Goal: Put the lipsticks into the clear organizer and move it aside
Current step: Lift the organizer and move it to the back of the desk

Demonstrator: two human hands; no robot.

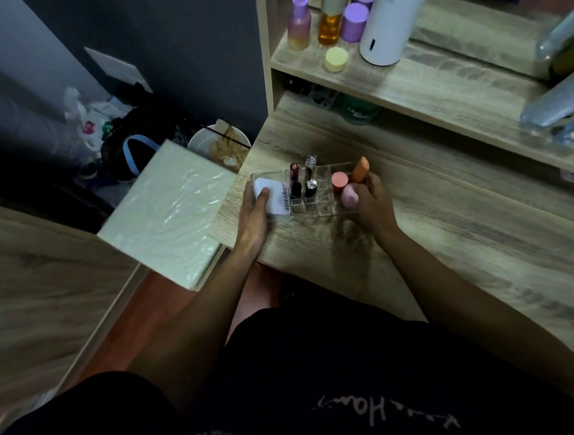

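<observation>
We note clear organizer [311, 194] on table [452, 238], near left front edge. Two lipsticks upright in its slots: dark red one [295, 182], silver-capped one [310, 177]. Also inside: white packet [273, 197], coral tube [339, 181], pink sponge [350, 195], orange sponge [360, 169]. No loose lipstick visible on table; we judge loading done. Left hand [254, 216] grips left end, fingers wrapped over rim; right hand [372, 200] grips right end, fingers curled against wall. Remaining: move organizer aside. Lifted or resting, we cannot tell.

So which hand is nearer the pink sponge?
Right. The right hand touches the pink sponge at the organizer's right end; the left hand grips the opposite end.
</observation>
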